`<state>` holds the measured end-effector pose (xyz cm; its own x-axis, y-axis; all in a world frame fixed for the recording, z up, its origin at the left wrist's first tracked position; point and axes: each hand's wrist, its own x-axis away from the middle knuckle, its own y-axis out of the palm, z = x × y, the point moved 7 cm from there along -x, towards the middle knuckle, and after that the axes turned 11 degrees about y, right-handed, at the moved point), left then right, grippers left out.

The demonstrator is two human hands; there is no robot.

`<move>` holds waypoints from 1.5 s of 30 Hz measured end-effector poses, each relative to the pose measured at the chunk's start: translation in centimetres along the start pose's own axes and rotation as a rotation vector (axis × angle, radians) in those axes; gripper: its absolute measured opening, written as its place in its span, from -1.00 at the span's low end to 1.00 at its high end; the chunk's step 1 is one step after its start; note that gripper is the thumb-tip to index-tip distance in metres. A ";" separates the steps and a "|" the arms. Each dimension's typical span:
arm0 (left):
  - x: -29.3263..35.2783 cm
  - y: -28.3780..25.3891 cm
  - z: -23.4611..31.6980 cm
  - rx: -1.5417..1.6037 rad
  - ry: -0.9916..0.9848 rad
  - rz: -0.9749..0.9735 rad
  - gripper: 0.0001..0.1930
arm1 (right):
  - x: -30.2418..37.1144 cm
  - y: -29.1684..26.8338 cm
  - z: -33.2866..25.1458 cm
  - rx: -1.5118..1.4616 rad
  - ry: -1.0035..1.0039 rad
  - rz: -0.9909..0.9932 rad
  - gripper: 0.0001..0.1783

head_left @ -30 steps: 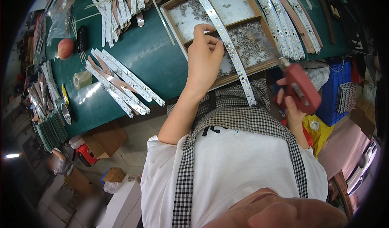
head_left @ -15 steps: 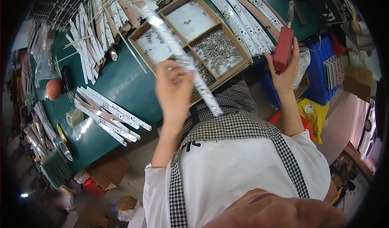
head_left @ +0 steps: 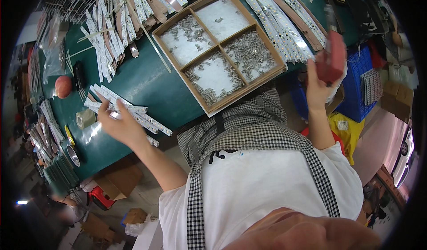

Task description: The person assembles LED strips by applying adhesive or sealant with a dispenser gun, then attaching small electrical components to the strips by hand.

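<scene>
My left hand reaches over a small pile of LED light strips on the left part of the table. Its thumb and forefinger are spread apart at the strips, and nothing is lifted between them. On the right, my right hand is closed round a red block-shaped hand tool with a metal shaft pointing up; motion blurs it. Between the hands sits a four-part wooden box, with small metal clips scattered in its compartments.
Long LED strips lie at the table's far right, and a heap of strips at the far left. A roll of tape, a round reddish fruit and a metal bowl stand leftward. Blue crates are beyond the right edge.
My left hand has let go of the LED strip it held over the box and moved left to the small pile. The right hand has shifted slightly right, still with the red tool.
</scene>
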<state>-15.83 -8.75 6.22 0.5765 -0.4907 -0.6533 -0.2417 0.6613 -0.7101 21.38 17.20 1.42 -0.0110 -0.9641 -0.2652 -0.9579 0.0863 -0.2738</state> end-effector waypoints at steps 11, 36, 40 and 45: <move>3.4 10.7 20.1 1.688 -0.592 -0.523 -0.62 | 7.5 1.5 -4.3 -0.019 0.139 -0.501 -0.65; 6.3 9.8 17.1 1.248 -0.548 -0.774 -0.53 | 5.2 1.6 -3.3 -0.257 0.076 -0.511 -0.63; 6.7 10.3 16.1 1.265 -0.624 -0.735 -0.58 | 5.1 1.5 -3.3 -0.255 0.064 -0.496 -0.61; 6.0 10.9 16.3 1.140 -0.413 -0.853 -0.65 | 5.2 1.5 -3.5 -0.276 0.065 -0.501 -0.58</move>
<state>-2.23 4.78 -1.21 0.4492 -0.8875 0.1029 0.8913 0.4371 -0.1206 18.91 11.40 2.85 0.4541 -0.8846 -0.1059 -0.8901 -0.4453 -0.0974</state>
